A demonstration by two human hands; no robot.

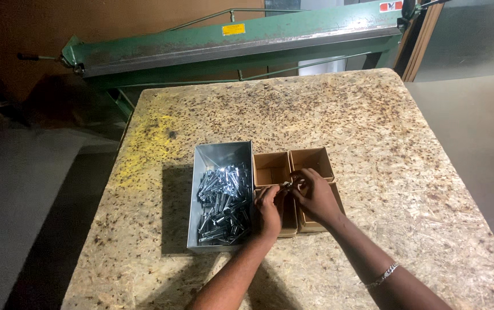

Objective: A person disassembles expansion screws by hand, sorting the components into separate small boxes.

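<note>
A grey metal tray (222, 154) on the chipboard table holds several shiny bolts (224, 205). Right of it stand small brown cardboard boxes (311, 161) in a two-by-two block. My left hand (268, 209) and my right hand (316, 197) meet above the near boxes, and together they pinch a small shiny bolt (289, 184) between their fingertips. The two near boxes are mostly hidden under my hands. My right wrist wears a thin chain bracelet (382, 276).
The chipboard table (373, 132) has a yellow stain at its left. Behind its far edge stands a long green sheet-metal machine (235, 43) with a lever at its left end. Grey floor lies to the left and right.
</note>
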